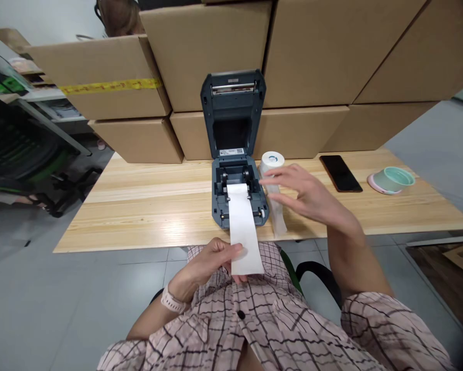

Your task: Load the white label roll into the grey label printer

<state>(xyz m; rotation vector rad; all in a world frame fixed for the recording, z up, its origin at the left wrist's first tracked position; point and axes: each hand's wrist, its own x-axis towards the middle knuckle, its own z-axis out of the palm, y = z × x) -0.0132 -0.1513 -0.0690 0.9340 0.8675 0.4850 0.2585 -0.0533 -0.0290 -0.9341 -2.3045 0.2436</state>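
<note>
A dark grey label printer (pixel 218 198) stands on the table with its lid (pixel 233 111) raised. From its inside a white strip of label paper (pixel 245 221) runs out over the front and past the table edge. My left hand (pixel 216 260) pinches the strip's lower part, thumb on top and fingers beneath. Right of the printer stands a white roll of labels (pixel 272 159), its loose tail (pixel 278 214) hanging down towards the table edge. Close to that roll, my right hand (pixel 301 190) hovers with fingers apart, holding nothing visible; whether a fingertip touches the roll I cannot tell.
Stacked cardboard boxes (pixel 309 51) wall off the back of the wooden table (pixel 154 206). On the right lie a black phone (pixel 340 173) and a mint-green round container (pixel 396 179). Behind the boxes, part of another person's head (pixel 121 18) shows. A dark chair (pixel 26 144) is at left.
</note>
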